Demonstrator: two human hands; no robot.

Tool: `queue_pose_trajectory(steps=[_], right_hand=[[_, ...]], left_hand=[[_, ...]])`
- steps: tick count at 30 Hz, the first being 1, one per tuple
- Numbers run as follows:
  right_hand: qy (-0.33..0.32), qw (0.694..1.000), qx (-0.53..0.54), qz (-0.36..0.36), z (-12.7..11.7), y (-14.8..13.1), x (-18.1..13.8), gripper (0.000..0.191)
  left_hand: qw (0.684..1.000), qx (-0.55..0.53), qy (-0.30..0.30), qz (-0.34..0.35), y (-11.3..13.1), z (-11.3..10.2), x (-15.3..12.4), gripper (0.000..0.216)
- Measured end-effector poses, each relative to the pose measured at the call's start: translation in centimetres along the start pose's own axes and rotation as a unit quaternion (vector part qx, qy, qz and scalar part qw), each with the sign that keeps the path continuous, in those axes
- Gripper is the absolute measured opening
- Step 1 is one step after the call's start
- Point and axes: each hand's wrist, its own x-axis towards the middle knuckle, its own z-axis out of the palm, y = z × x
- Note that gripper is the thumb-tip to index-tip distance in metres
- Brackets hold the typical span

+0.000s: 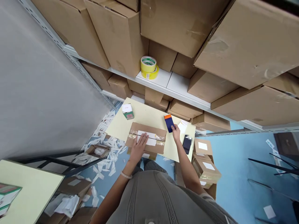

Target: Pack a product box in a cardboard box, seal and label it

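A taped cardboard parcel (142, 130) with a white label lies on the pale yellow table (121, 127). My left hand (139, 145) rests flat on the label, fingers stretched out. My right hand (176, 131) is at the parcel's right, fingers closed on the lower end of a dark blue tool with an orange tip (168, 122). A black phone (187, 144) lies by my right wrist near the table's edge.
A small green and white box (128, 112) stands at the table's far left. Yellow tape rolls (148, 67) sit on a shelf among large cartons. Labelled parcels (205, 165) are stacked to the right. Paper strips (105, 146) litter the blue floor. Another table (30, 189) stands at lower left.
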Motion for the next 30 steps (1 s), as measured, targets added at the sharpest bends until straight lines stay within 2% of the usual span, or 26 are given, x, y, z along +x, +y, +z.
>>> queue_pose_trajectory(steps=[3, 5, 9, 13, 15, 17, 19, 20, 22, 24, 25, 26, 27, 30], right_hand=[[0.055, 0.983, 0.171, -0.033, -3.2, -2.1, -3.0, 0.034], [0.059, 0.973, 0.223, -0.021, -3.8, -3.7, -5.3, 0.042], [-0.008, 0.975, 0.223, -0.012, -2.1, -5.9, -8.3, 0.058], [-0.042, 0.978, 0.196, -0.048, -0.6, -6.0, -8.6, 0.062], [-0.039, 0.979, 0.192, -0.056, -0.6, -5.7, -8.4, 0.063], [-0.040, 0.981, 0.180, -0.067, -0.8, -5.6, -8.2, 0.063], [-0.044, 0.984, 0.154, -0.077, -1.0, -5.7, -8.2, 0.063], [-0.044, 0.986, 0.141, -0.080, -1.1, -5.7, -8.2, 0.063], [-0.041, 0.988, 0.120, -0.084, -1.2, -5.9, -8.4, 0.063], [-0.037, 0.990, 0.105, -0.088, -1.2, -6.0, -8.5, 0.063], [-0.036, 0.990, 0.100, -0.091, -1.2, -6.1, -8.5, 0.063], [-0.036, 0.990, 0.096, -0.095, -1.2, -6.2, -8.6, 0.062], [-0.036, 0.990, 0.094, -0.098, -1.2, -6.2, -8.7, 0.062], [-0.039, 0.989, 0.090, -0.111, -1.2, -6.3, -8.8, 0.061]], left_hand=[[1.000, -0.018, 0.007, 0.003, -0.1, 0.4, 0.0, 0.082], [0.999, -0.029, 0.013, 0.006, 0.0, 0.6, 0.1, 0.081], [0.999, -0.045, 0.024, 0.007, 0.2, 0.6, 0.1, 0.081], [0.997, -0.071, 0.012, 0.011, 0.0, 0.3, 0.2, 0.083], [0.992, -0.120, -0.001, 0.025, -0.5, 0.0, 0.4, 0.087], [0.976, -0.216, -0.012, 0.024, -0.9, -0.5, 0.8, 0.084], [0.932, -0.362, -0.006, -0.029, -1.1, -1.0, 1.2, 0.069], [0.892, -0.446, -0.002, -0.071, -1.1, -1.4, 1.5, 0.065], [0.783, -0.604, -0.013, -0.148, -0.6, -2.1, 2.2, 0.068], [0.673, -0.716, -0.044, -0.178, 0.1, -2.9, 3.1, 0.069], [0.631, -0.753, -0.053, -0.178, 0.4, -3.3, 3.6, 0.066], [0.602, -0.777, -0.053, -0.174, 0.7, -3.6, 4.0, 0.063], [0.586, -0.790, -0.044, -0.173, 0.9, -3.9, 4.4, 0.059], [0.590, -0.784, -0.012, -0.189, 1.0, -4.6, 5.3, 0.047]])
